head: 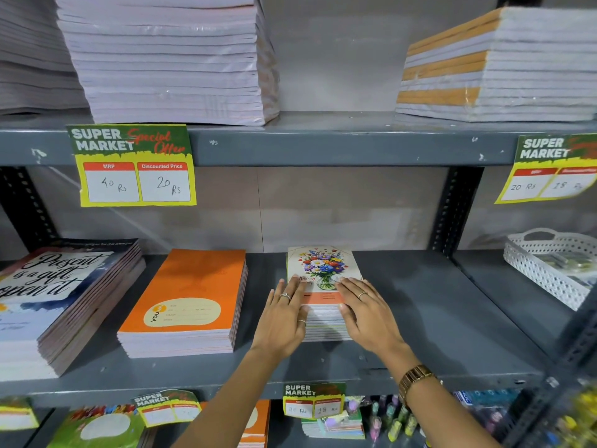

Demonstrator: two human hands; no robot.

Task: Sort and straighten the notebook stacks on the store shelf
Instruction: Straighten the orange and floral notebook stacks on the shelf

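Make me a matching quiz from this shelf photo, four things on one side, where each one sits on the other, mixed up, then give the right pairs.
Things:
1. flower notebook stack
2. orange notebook stack
3. white basket
4. 40 Rs price tag

Places:
A. far right of the middle shelf
B. hanging from the upper shelf edge, left side
C. between the left hand and right hand
D. just left of the hands, flat on the middle shelf

Pairs: 1-C, 2-D, 3-A, 4-B
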